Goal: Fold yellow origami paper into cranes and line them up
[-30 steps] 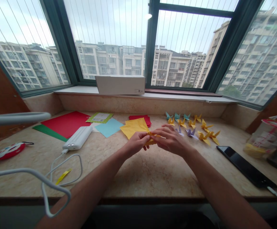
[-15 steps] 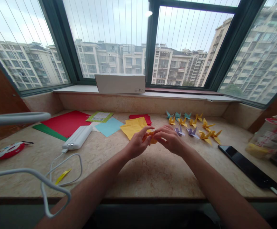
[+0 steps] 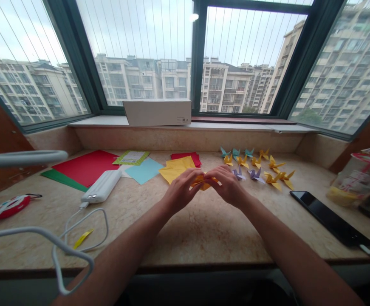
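Observation:
My left hand (image 3: 182, 187) and my right hand (image 3: 226, 182) meet over the middle of the counter. Between their fingertips they pinch a small folded piece of yellow origami paper (image 3: 204, 186); the fingers hide much of it and its exact shape cannot be made out. Just behind my left hand lie yellow paper sheets (image 3: 177, 168), with red paper (image 3: 195, 158) behind them. To the right of my right hand stand several folded paper cranes: yellow ones (image 3: 272, 180), blue-green ones (image 3: 235, 153) and purple ones (image 3: 255, 175).
On the left lie a light blue sheet (image 3: 145, 170), a large red sheet (image 3: 86, 168), a white power bank (image 3: 101, 187) with a looping cable, and a red-and-white object (image 3: 9, 207). A phone (image 3: 329, 216) and a plastic cup (image 3: 350, 182) stand right. A white box (image 3: 157, 113) rests on the sill.
The fingers of my right hand have closed in toward the left ones, and both hands now pinch the yellow paper from either side. The whole view has shifted slightly.

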The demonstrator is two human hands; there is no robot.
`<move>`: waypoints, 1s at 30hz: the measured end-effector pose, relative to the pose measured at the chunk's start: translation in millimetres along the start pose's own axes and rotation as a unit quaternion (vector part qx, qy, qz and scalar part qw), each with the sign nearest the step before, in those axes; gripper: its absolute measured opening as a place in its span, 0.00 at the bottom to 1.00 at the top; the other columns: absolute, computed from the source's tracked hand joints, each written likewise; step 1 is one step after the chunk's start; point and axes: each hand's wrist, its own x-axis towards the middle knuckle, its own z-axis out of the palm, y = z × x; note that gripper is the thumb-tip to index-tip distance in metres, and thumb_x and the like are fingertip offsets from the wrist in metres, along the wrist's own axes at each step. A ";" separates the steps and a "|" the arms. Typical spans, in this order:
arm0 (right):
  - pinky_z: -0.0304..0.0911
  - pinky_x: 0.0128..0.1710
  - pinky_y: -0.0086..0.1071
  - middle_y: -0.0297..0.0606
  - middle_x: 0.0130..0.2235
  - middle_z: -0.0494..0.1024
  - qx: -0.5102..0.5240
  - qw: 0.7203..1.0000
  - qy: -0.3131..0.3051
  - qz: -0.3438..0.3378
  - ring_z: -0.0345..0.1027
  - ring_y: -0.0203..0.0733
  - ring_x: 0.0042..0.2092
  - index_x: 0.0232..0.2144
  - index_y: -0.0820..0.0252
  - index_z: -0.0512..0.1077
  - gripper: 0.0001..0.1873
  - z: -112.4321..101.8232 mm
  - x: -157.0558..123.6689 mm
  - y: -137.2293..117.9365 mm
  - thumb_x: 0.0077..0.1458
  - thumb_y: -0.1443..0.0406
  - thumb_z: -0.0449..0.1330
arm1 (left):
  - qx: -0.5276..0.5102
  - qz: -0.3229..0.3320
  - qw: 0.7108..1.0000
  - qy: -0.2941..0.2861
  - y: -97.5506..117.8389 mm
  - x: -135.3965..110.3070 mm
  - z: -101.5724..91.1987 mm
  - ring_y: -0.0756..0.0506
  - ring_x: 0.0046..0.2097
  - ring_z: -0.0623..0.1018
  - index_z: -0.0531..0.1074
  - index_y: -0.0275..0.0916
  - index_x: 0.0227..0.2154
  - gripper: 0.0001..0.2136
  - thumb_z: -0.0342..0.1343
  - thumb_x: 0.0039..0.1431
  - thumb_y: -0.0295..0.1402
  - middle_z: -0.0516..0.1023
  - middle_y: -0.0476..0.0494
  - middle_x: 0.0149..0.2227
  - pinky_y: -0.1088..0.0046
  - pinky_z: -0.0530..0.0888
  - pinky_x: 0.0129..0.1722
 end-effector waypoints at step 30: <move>0.60 0.50 0.44 0.40 0.44 0.79 -0.029 0.994 0.087 0.061 0.71 0.46 0.47 0.45 0.53 0.73 0.10 -3.2 2.3 -5.2 0.62 0.62 0.58 | 0.027 -0.061 0.994 0.084 -1.0 3.9 -5.7 0.43 0.41 0.73 0.75 0.39 0.32 0.05 0.56 0.61 0.34 0.78 0.43 0.35 0.62 0.70 0.44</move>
